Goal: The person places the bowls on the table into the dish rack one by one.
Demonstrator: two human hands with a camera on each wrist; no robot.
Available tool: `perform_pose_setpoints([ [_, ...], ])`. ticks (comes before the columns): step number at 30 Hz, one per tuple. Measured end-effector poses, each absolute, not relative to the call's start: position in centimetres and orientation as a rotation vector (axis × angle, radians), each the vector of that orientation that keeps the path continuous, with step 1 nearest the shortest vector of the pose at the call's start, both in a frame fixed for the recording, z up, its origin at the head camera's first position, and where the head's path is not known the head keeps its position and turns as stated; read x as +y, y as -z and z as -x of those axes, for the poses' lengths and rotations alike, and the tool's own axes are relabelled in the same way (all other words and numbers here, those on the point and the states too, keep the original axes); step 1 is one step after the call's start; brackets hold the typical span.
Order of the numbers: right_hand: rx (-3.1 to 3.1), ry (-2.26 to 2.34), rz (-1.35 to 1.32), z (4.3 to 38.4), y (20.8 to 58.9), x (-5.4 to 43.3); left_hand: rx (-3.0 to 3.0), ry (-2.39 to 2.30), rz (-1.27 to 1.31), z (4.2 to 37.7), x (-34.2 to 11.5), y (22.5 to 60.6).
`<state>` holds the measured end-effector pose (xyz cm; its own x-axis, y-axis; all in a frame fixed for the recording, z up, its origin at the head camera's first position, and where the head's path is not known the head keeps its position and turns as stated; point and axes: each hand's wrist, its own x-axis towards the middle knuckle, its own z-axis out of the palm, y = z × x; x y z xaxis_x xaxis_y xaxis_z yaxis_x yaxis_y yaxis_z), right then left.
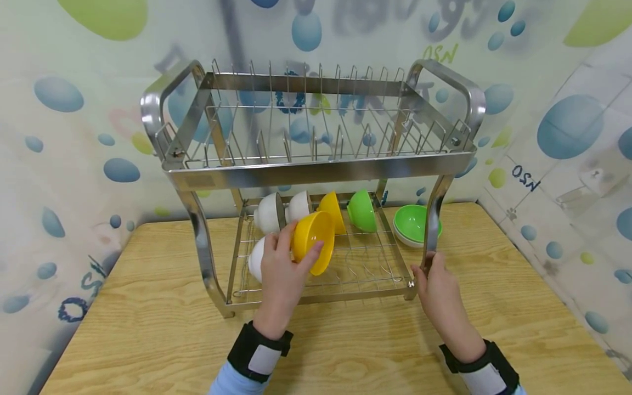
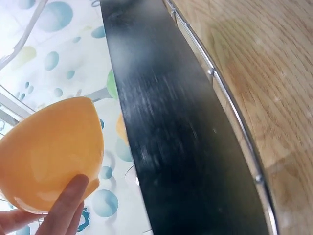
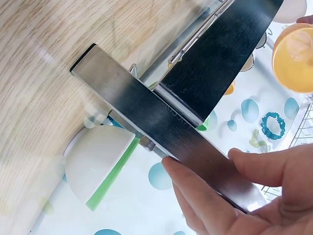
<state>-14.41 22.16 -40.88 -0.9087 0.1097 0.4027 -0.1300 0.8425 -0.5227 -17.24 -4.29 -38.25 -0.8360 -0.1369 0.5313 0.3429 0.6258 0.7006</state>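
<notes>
A yellow bowl (image 1: pixel 312 241) is tilted on its side in my left hand (image 1: pixel 283 274), which pinches it between thumb and fingers above the lower tier of a metal dish rack (image 1: pixel 321 174). In the left wrist view, fingers press the yellow bowl's (image 2: pixel 54 152) outer wall near its foot. My right hand (image 1: pixel 441 299) grips the rack's front right leg; the right wrist view shows thumb and fingers on either side of that leg (image 3: pixel 161 122). Along the back of the lower tier stand white bowls (image 1: pixel 269 213), another yellow bowl (image 1: pixel 332 211) and a green bowl (image 1: pixel 362 211). One more white bowl (image 1: pixel 255 260) is partly hidden by my left hand.
Right of the rack, a green bowl (image 1: pixel 411 222) sits inside a white bowl (image 1: pixel 407 239) on the wooden table (image 1: pixel 148 340). The rack's upper tier has upright wire dividers (image 1: pixel 313 145) and side handles (image 1: pixel 153 118). A patterned wall covering (image 1: pixel 59 159) lies behind.
</notes>
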Motion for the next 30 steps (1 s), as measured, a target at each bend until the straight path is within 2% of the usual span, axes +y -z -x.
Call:
perform_pose_setpoints([
  [14, -2.605, -0.777, -0.008, 14.5, 40.8, 22.1, -2.271, 0.596, 0.237, 17.7, -4.1, 39.7],
  [30, -2.613, -0.780, 0.010, 14.6, 40.7, 22.1, -2.321, 0.467, 0.197, 18.4, -3.8, 41.4],
])
